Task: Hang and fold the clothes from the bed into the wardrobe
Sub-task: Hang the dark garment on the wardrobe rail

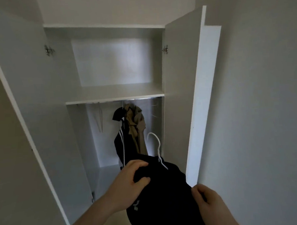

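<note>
Overall light: dim, greyish, soft, no hard shadows seen.
Brightest area: the back panel (112,60) above the shelf (115,95) is lit palest; the right door edge (204,98) is also bright.
Darkest area: the black garment (160,190) is rendered almost without detail.
Lower compartment: shaded beneath the shelf.
Distortion: wide-angle bending is seen in the door lines.
Sharpness: slightly soft throughout; corners are blurred.

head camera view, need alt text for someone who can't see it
Two hands, left hand and right hand, grip a dark garment on a white hanger before an open white wardrobe. A black striped garment and a tan garment hang inside, under a shelf.
</note>
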{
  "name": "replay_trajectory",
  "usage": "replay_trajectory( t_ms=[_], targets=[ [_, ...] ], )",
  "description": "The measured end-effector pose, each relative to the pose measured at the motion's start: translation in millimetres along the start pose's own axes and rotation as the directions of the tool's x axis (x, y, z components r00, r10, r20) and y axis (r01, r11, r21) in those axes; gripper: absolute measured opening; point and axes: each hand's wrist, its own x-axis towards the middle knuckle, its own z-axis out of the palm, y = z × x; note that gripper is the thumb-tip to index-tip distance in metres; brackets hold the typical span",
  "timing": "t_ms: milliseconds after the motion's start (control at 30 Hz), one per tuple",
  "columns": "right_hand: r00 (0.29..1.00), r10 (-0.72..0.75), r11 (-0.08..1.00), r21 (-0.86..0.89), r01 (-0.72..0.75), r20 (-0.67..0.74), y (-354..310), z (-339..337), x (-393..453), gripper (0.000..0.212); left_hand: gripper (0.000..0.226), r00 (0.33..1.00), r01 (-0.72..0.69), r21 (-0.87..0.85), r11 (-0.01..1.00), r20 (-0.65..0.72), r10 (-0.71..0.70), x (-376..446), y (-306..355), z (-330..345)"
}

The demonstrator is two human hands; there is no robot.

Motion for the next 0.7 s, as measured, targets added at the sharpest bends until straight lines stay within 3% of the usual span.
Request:
replay_trajectory(
  t_ms=[100, 233, 433, 600, 700],
  targets=[
    [0.998, 0.012, 0.999, 0.049, -0.015, 0.063, -14, 30, 44, 0.034, 0.041, 0.997, 0.018, 0.044, 0.999, -0.078, -0.015, 12, -25, -13],
    [0.992, 0.009, 0.991, 0.130, -0.025, 0.125, -44, 67, 99, 0.032, 0.004, 0.983, 0.093, -0.093, 0.991, -0.150, -0.106, 38, -58, -32],
    [0.981, -0.011, 0.952, 0.301, -0.048, 0.192, -89, 128, 167, 0.032, 0.027, 0.956, 0.275, -0.186, 0.943, 0.153, -0.249, 74, -87, -51],
    [0.959, -0.011, 0.891, 0.437, -0.120, 0.285, -112, 175, 217, 0.025, 0.041, 0.924, 0.365, -0.161, 0.917, 0.183, -0.336, 106, -118, -66],
    [0.936, -0.003, 0.869, 0.465, -0.172, 0.351, -120, 195, 254, 0.021, 0.038, 0.902, 0.418, -0.154, 0.895, 0.188, -0.389, 130, -140, -74]
  ],
)
